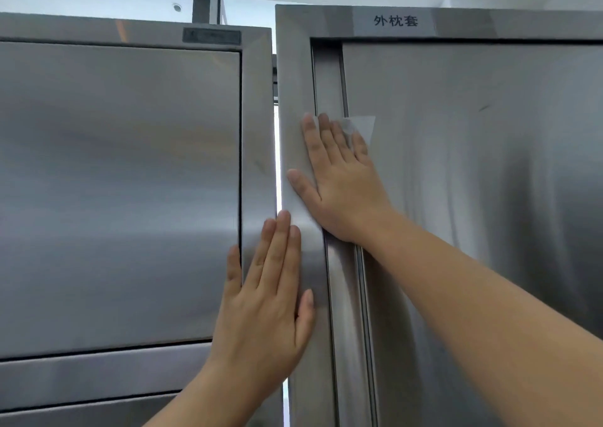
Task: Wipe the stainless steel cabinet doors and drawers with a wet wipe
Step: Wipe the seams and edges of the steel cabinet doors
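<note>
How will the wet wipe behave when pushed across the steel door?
Probably floppy: the wet wipe lies thin and flat against the metal beyond the right hand. It likely slides easily on the smooth cabinet door, though it may bunch.

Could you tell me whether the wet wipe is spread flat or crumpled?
Spread flat: the wet wipe lies smooth on the cabinet under the right hand.
</note>
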